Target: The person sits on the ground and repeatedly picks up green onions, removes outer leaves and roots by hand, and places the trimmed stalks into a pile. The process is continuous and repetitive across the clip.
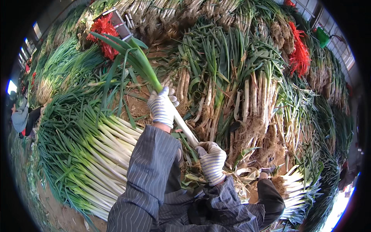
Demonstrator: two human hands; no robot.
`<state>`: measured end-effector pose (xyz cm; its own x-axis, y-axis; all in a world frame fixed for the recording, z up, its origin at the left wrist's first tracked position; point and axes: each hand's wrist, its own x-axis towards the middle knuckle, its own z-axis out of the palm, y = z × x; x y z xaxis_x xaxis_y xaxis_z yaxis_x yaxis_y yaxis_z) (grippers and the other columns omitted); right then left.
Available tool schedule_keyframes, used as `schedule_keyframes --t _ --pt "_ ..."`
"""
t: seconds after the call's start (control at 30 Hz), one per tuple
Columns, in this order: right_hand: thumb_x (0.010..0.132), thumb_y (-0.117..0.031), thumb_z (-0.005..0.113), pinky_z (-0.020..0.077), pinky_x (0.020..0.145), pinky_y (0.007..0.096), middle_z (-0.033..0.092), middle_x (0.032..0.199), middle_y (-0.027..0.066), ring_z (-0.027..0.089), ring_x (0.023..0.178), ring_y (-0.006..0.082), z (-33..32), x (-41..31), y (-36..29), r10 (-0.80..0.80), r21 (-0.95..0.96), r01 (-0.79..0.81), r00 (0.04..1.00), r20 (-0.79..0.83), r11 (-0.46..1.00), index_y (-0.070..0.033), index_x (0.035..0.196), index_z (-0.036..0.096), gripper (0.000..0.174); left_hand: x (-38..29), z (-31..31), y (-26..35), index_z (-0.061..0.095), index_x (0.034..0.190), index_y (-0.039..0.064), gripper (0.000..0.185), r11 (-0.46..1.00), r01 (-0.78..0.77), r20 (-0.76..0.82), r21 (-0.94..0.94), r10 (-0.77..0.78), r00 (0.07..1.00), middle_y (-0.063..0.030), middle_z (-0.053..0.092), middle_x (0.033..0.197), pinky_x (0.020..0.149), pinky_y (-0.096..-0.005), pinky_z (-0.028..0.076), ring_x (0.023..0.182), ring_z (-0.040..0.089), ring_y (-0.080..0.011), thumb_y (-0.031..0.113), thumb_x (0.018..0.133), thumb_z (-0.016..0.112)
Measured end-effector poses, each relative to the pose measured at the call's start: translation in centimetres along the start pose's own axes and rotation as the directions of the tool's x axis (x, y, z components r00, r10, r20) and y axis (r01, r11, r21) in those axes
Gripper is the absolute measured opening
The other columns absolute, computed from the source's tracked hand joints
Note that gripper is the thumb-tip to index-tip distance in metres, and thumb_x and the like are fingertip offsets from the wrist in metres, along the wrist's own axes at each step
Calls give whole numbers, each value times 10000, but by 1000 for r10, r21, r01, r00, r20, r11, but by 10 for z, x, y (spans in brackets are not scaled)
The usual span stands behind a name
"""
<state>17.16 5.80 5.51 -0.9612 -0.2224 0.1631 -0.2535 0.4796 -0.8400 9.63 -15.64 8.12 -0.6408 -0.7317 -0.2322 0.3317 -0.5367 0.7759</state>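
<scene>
My left hand (163,107), in a striped knit glove, is closed around the upper shaft of a large green onion (182,126). The stalk slants from its green leaves at upper left down to its white end. My right hand (212,159), gloved alike, grips that lower white end. Left of my sleeves lies a broad pile of clean white-stemmed green onions (107,153), leaves pointing left. Ahead and to the right, untrimmed green onions (258,95) with brown stems and soil-covered roots lie in bundles. Peeled dry skins (243,179) lie beside my right hand.
Red plastic ties hang in a bunch (105,33) at upper left, by a small metal-framed box (120,24), and in another (298,52) at upper right. A smaller pile of white-stemmed onions (294,184) lies at lower right. Another person (21,116) is at the far left edge.
</scene>
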Motion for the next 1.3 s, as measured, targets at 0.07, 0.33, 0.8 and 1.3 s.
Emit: schedule_keyframes --t 0.07,0.33,0.8,1.3 --pt "799 -137 717 507 640 288 653 710 99 632 653 166 5 -1 7 -75 -56 75 997 -3 996 -23 898 704 151 -1 0 0 534 1069 74 193 1000 1 -4 0 -1 1000 -82 661 802 420 -275 527 492 598 -134 138 919 638" --pt "842 -125 699 526 816 331 667 1004 147 640 888 227 -14 -8 1 190 855 -480 874 447 195 63 991 625 251 -2 0 2 591 1082 121 204 997 3 3 78 -3 1000 -61 666 784 421 -292 499 503 594 -139 133 898 677" --pt "886 -360 662 433 405 207 687 716 88 615 515 118 -150 -119 128 646 453 -710 693 319 539 18 885 650 378 16 -16 6 581 1062 148 158 1000 24 -19 2 -24 1000 -28 661 811 494 -294 447 585 547 -133 219 934 641" --pt "891 -290 672 506 506 237 686 848 111 643 613 147 -103 -101 185 560 214 -735 643 522 644 37 1098 609 392 11 -258 346 591 1017 53 196 878 -380 -24 292 404 914 -65 681 847 539 -281 514 613 571 -130 223 930 633"
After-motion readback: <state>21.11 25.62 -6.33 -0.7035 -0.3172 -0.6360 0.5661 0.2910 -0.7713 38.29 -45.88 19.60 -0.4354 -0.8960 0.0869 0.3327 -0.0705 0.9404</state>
